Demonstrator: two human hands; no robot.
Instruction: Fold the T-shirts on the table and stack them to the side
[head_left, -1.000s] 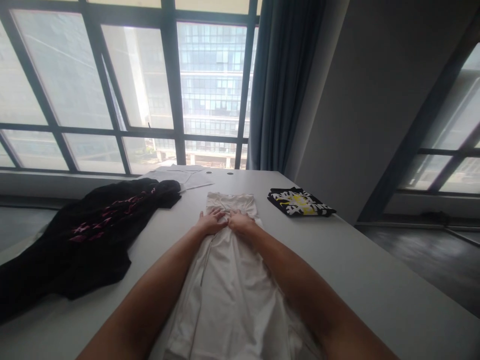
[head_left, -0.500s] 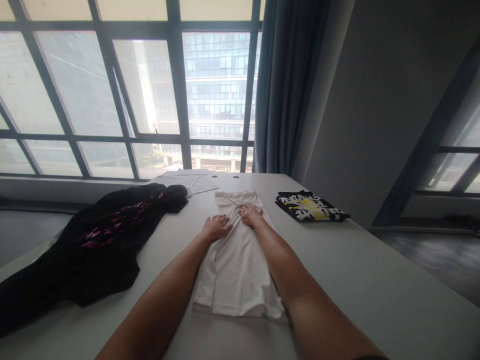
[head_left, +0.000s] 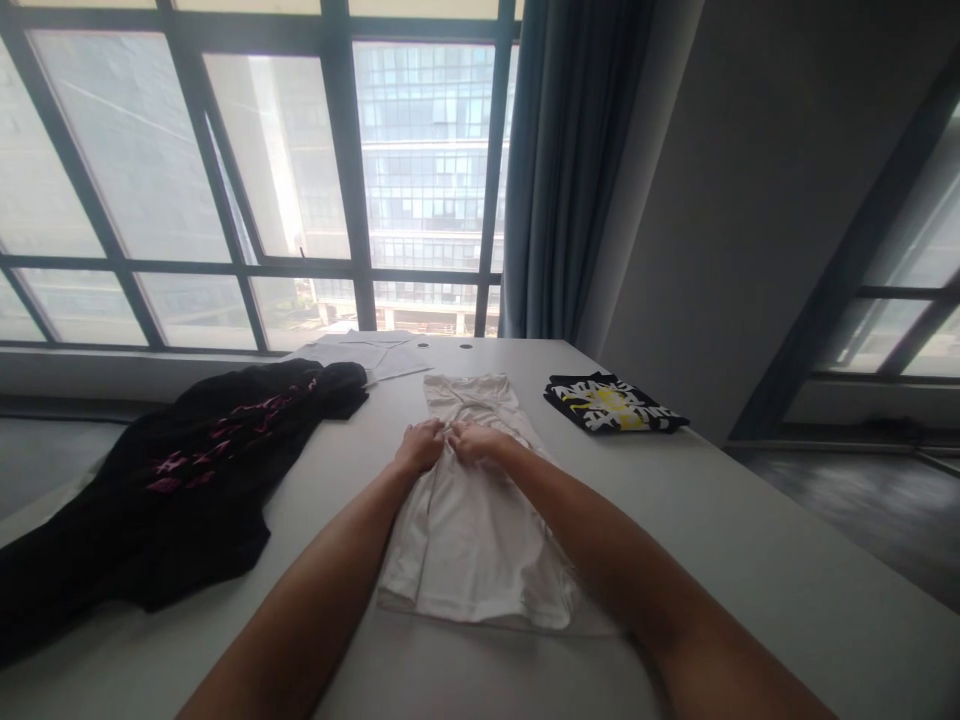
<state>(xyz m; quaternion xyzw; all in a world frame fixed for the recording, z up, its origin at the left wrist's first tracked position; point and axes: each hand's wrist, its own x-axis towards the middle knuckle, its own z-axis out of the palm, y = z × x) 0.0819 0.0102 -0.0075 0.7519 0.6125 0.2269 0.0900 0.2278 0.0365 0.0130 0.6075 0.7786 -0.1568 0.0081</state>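
Note:
A white shirt (head_left: 480, 545) lies lengthwise on the table, folded into a long strip, its hem toward me and its narrower end away from me. My left hand (head_left: 422, 445) is at the shirt's left edge, fingers curled and pinching the cloth. Close beside it, almost touching, my right hand (head_left: 476, 442) reaches across the shirt with its fingers closed on a bit of the same fabric. Wrinkles run out from where both hands grip. The fingertips are partly hidden in the cloth.
A black shirt with pink print (head_left: 202, 460) is spread out on the left. On the right sits a folded black shirt with white and yellow lettering (head_left: 611, 405). White cloth (head_left: 375, 352) lies at the far end of the white table (head_left: 720, 560), by the windows.
My right hand has moved left, next to my left hand. Both hands went from lying spread on the shirt to pinching its cloth. The view has shifted slightly.

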